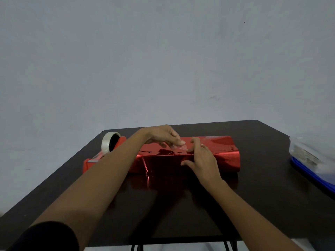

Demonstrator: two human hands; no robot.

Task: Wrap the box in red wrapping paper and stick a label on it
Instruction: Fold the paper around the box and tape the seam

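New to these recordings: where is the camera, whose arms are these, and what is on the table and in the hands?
No machine here: a camera on the person's head looks down at their own bare arms. On the dark table lies the box, covered in shiny red wrapping paper. The right hand presses the paper at its top edge. The left hand pinches what looks like a small piece of clear tape. A red tape dispenser stands left; a blue-edged plastic packet lies right.
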